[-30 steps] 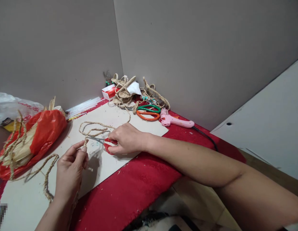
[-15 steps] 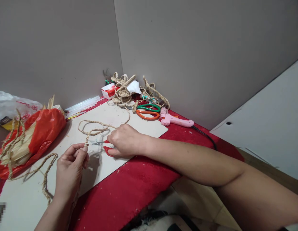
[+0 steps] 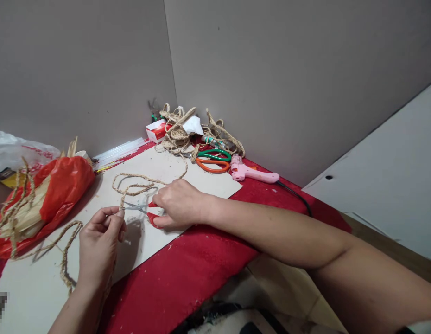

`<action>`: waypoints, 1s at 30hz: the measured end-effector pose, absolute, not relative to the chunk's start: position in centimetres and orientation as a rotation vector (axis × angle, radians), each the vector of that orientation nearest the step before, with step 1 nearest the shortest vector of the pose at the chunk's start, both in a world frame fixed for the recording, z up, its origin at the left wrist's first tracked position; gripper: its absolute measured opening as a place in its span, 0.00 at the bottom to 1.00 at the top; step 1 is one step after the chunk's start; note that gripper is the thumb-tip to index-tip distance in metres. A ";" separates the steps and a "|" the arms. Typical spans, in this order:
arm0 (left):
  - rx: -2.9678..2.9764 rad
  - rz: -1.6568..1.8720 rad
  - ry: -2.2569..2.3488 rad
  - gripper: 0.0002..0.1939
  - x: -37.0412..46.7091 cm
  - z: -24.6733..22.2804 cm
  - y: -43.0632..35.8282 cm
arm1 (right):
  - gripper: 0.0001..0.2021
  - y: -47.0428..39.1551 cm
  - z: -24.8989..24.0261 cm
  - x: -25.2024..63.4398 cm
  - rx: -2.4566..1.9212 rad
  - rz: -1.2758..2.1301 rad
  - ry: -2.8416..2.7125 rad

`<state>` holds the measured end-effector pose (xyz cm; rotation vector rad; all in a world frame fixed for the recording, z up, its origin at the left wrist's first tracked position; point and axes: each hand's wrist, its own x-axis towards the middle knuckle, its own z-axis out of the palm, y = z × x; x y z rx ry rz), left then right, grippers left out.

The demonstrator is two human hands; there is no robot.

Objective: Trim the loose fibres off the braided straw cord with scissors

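1. At nine o'clock on my remote feed, red printed marks cross a clear plastic bag (image 3: 19, 150), too creased and blurred for me to read.
2. At ten o'clock, any print on a red-and-white box (image 3: 155, 131) is too small for me to decipher.
3. Nowhere can I make out a legible word, brand or number.

Pink plastic glue gun (image 3: 262, 176) sat on the red table cover (image 3: 201, 260), black cable (image 3: 300, 196) trailing off right. Scissors with one green and one orange loop handle (image 3: 215, 160) were just beside it. Clear plastic sticks (image 3: 120, 153) lay along the grey wall (image 3: 97, 69), near a red-and-white cardboard box (image 3: 155, 132).
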<state>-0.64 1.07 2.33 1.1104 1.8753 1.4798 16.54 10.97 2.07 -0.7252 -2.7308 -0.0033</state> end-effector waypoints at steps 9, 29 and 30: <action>1.124 1.467 1.792 0.13 -0.9 1.9 0.9 | 0.14 11.2 1.8 16.3 -0.798 -0.008 -2.793; 1.163 1.333 1.748 0.19 -0.8 2.2 0.7 | 0.20 11.7 1.4 16.2 -0.671 0.752 -2.689; 1.186 1.300 1.770 0.20 -1.0 2.3 0.7 | 0.19 11.8 1.5 16.2 -0.676 0.777 -2.666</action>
